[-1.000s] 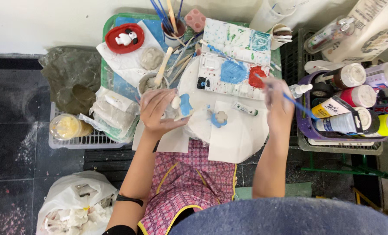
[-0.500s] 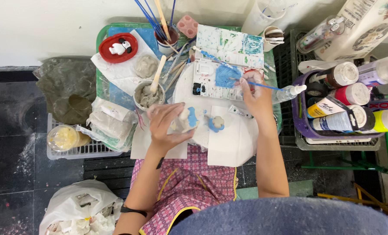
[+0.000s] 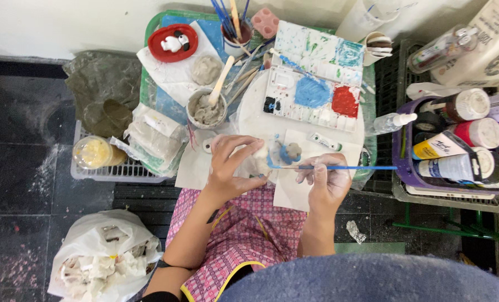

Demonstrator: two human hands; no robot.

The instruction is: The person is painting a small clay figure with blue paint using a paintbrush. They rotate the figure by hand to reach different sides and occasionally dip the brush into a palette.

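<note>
My left hand grips a small pale clay figure over the white paper. My right hand holds a thin blue-handled paintbrush level, its tip touching the figure's right side. A little clay piece painted blue lies just behind the brush tip. Further back sits the white paint palette with a blue patch and a red patch.
A cup of grey paste with a wooden stick, a jar of brushes, a red dish with a small figure. Paint bottles fill a purple basket at right. A white bag lies on the floor at left.
My right hand came back from the palette toward me and laid the brush tip against the clay figure. The left hand turned the figure and closed around it.
</note>
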